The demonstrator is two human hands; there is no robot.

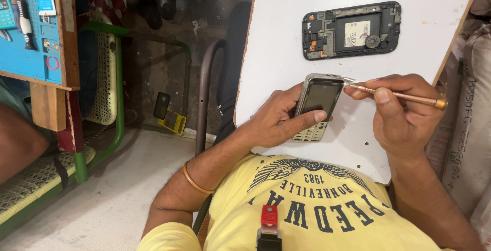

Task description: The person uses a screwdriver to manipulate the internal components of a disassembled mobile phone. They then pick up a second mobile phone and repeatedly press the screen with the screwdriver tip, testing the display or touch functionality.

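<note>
So the left hand [279, 120] has the keypad phone [317, 107] wrapped up, thumb pressed across the lower edge of the screen, fingers curled behind it. The phone's held just above the white board [286, 36], tilted, screen up. The right hand [401, 110] is pinching a thin copper screwdriver [401, 96] between thumb and fingers, with the tip sitting right at the phone's top right corner.

Looks to me like the step in hand is working that corner, either a screw or prying the seam. Honestly can't tell which, the tip is too small to make out. Either way the next move calls for a steady left grip so the phone doesn't twist, and light pressure on the tip so it doesn't skid across the screen.

Further up the board lies an opened smartphone [351, 30], guts showing, well apart from both hands.
</note>
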